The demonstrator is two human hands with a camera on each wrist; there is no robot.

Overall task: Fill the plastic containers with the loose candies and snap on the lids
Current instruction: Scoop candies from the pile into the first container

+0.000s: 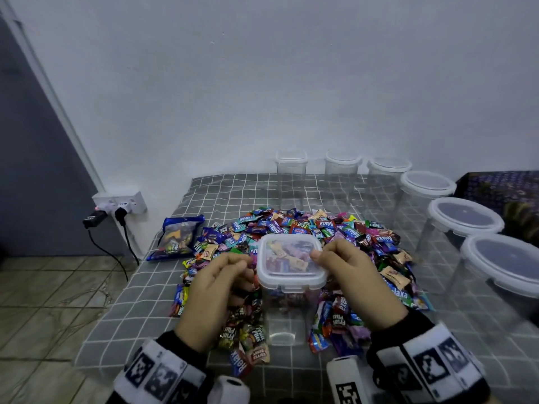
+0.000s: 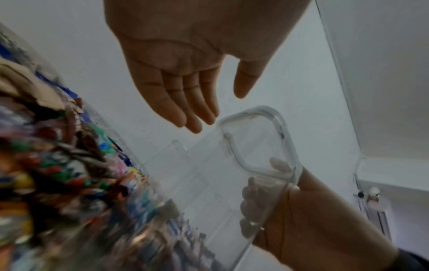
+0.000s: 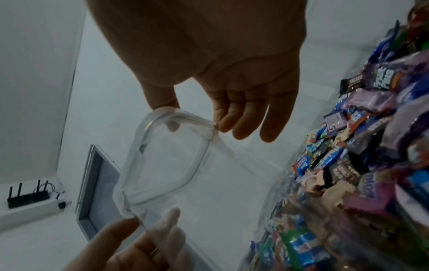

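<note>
While the right hand [image 1: 350,275] pinches the rim of the lid [image 1: 291,258] on a seemingly empty container [image 1: 287,316] between both hands, the left hand [image 1: 215,287] hovers slack-fingered beside it; prising that lid off before filling with candies [image 1: 320,225] looks next.

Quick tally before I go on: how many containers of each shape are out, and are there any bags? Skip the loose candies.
Square containers: 2
Round containers: 5
Blue candy bag: 1
Total: 8
</note>
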